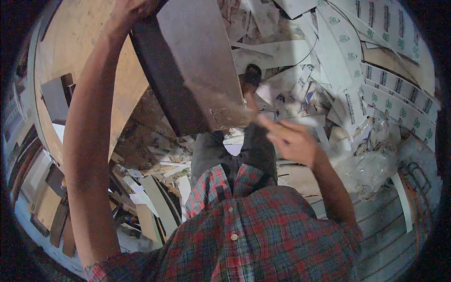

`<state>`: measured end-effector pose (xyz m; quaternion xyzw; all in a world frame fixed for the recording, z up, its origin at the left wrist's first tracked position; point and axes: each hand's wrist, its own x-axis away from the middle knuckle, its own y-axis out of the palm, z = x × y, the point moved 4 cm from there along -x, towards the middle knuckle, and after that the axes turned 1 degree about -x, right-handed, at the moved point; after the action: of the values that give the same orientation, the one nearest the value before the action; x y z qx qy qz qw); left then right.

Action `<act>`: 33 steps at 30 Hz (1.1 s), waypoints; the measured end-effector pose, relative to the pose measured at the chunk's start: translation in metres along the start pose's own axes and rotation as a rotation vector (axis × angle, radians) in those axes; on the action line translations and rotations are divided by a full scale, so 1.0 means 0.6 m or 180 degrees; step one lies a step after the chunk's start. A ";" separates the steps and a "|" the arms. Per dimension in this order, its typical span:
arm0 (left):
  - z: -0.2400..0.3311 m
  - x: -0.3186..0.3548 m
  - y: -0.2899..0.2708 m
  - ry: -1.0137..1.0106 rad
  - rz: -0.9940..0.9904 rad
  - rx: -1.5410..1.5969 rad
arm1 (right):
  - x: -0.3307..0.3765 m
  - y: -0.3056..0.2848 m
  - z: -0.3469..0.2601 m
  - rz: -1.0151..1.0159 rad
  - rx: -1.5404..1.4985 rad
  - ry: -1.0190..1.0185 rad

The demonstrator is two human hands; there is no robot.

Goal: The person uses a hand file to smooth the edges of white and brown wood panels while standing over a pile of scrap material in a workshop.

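While the left hand is gripping the grey laminated board at twelve o'clock, the right hand, fingers loosely curled and empty, is brushing dust off its lower edge; some dust is remaining.

The left arm rises straight up the left of the frame, bare to the shoulder sleeve, its left hand at the top edge, fingers curled in a grip. The right forearm angles in from lower right; the right hand sits mid-frame, blurred, fingers extended leftward.
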<state>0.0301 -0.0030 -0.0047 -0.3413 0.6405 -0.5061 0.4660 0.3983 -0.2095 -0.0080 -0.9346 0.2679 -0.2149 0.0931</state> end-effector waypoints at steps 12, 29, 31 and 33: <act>-0.021 0.002 -0.002 -0.0275 -0.0238 0.0074 | -0.009 -0.020 -0.018 -0.0030 0.0114 -0.0016; 0.214 0.147 -0.047 -0.0695 -0.0730 0.0994 | 0.132 -0.117 0.143 0.2573 -0.0796 0.0950; 0.309 0.201 -0.090 -0.0832 -0.1159 0.1525 | 0.106 -0.102 0.135 0.2500 -0.1283 0.1120; 0.375 0.283 -0.124 -0.1074 -0.1181 0.1787 | 0.041 -0.090 0.075 0.2162 -0.1785 0.1432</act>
<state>0.1831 -0.2509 0.0125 -0.3891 0.3184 -0.6743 0.5408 0.4623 -0.1748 -0.0238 -0.7140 0.6183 -0.2885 -0.1574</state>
